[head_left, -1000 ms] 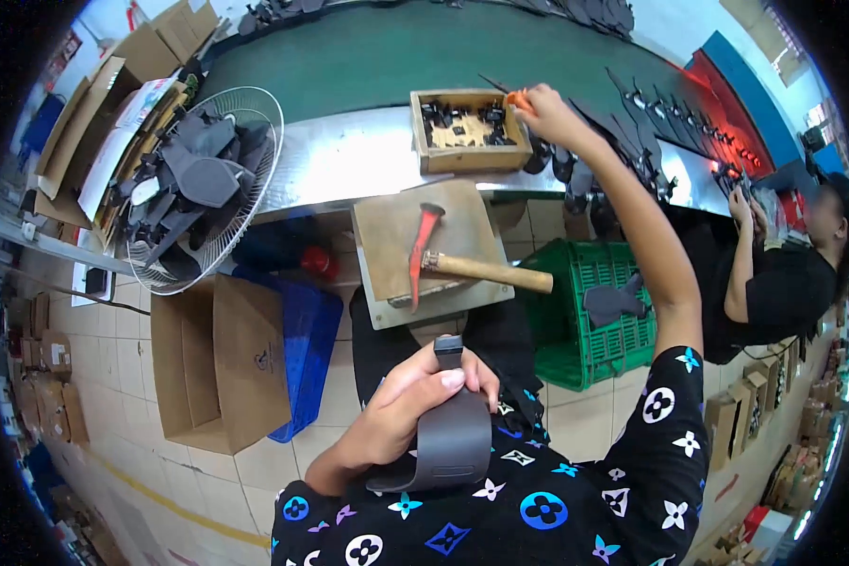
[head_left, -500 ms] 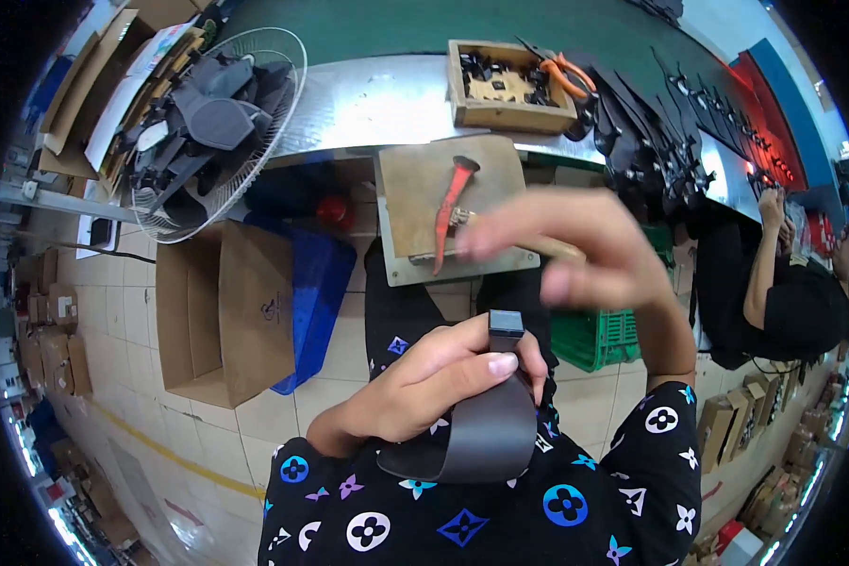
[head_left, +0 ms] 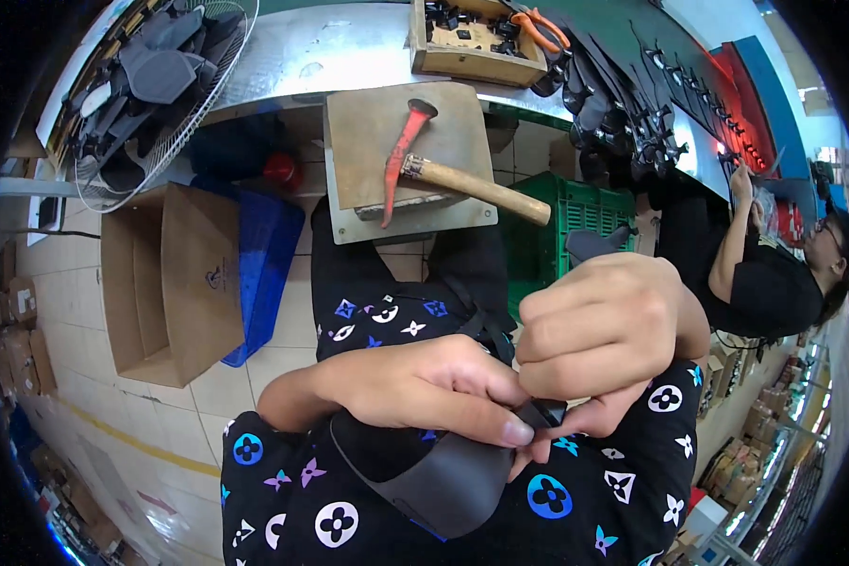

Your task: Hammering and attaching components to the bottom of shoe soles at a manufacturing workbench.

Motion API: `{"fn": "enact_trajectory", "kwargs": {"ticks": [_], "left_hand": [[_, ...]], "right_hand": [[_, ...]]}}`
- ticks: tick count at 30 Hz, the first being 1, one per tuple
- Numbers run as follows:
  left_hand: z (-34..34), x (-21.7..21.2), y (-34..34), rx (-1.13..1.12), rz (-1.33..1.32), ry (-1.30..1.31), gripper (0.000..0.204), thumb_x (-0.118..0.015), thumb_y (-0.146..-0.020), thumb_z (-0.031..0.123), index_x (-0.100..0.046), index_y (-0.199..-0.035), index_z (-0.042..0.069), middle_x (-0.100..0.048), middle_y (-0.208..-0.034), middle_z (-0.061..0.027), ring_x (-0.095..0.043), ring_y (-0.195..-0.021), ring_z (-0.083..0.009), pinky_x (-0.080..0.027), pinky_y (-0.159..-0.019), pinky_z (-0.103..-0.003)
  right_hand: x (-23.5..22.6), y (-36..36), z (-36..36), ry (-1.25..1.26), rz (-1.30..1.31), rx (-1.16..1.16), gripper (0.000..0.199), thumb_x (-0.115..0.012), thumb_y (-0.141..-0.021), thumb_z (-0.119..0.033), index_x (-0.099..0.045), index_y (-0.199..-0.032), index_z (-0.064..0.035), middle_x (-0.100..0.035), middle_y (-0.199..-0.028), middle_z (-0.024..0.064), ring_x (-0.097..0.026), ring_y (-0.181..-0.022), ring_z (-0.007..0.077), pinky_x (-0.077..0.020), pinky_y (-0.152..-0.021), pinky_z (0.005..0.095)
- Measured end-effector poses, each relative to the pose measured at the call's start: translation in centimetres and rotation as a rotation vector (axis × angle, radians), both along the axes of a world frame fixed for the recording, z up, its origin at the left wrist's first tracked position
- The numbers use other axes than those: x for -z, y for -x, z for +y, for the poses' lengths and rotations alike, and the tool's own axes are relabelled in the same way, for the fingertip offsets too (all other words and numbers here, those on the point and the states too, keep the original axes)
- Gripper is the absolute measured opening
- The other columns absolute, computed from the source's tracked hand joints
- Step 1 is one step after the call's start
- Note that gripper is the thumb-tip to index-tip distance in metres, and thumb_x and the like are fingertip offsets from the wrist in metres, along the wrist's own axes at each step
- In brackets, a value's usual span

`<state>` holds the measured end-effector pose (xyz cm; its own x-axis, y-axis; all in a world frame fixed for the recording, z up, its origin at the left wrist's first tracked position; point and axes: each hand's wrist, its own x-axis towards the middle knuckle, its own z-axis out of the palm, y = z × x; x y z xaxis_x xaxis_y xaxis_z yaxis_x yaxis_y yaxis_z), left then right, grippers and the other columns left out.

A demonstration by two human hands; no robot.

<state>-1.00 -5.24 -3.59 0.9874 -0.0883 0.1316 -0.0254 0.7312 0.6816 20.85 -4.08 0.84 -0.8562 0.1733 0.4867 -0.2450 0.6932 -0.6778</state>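
Note:
My left hand [head_left: 415, 387] grips a curved dark grey leather strap [head_left: 434, 476] close to my chest, thumb pressed on its top end. My right hand [head_left: 608, 330] is closed around a small black buckle piece [head_left: 545, 413] at that same end of the strap, fingers curled tight. Both hands meet just above my black patterned clothing. What sits under the right fingers is mostly hidden.
A red-headed hammer with a wooden handle [head_left: 424, 170] lies on a square block [head_left: 406, 156] in front of me. A wooden tray of black parts and orange pliers [head_left: 476, 38] sits on the metal bench. A fan [head_left: 151, 85], cardboard box [head_left: 174, 274], green crate [head_left: 575, 222] and a seated person [head_left: 774, 274] surround me.
My right hand came back from the wooden tray on the bench down to the strap, and now pinches the buckle piece at its end. The left hand raised the strap slightly.

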Motion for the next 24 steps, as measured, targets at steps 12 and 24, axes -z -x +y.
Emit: {"fn": "enact_trajectory", "kwargs": {"ticks": [12, 24], "left_hand": [[0.0, -0.5, 0.4, -0.122, -0.004, -0.216, 0.03, -0.057, -0.103, 0.023, -0.066, -0.098, -0.006, -0.068, -0.085, -0.0051, -0.055, -0.082, -0.0053, -0.046, -0.072, -0.026], [13.5, -2.8, 11.5, -2.317, 0.702, -0.813, 0.042, -0.058, -0.102, 0.041, -0.069, -0.112, 0.002, -0.068, -0.111, -0.0083, -0.06, -0.103, -0.0165, -0.046, -0.093, -0.032]], "right_hand": [[-2.2, 0.0, 0.0, -0.072, -0.141, -0.012, 0.024, -0.068, -0.092, -0.016, -0.063, -0.093, 0.0075, -0.052, -0.076, 0.0105, -0.055, -0.062, 0.0236, -0.0458, -0.048, 0.0319], [6.3, -12.8, 2.6, -0.04, -0.276, 1.641, 0.038, -0.067, -0.093, -0.017, -0.058, -0.126, 0.0002, -0.07, -0.1, 0.0156, -0.069, -0.08, 0.0266, -0.0548, -0.072, 0.0353]]}}
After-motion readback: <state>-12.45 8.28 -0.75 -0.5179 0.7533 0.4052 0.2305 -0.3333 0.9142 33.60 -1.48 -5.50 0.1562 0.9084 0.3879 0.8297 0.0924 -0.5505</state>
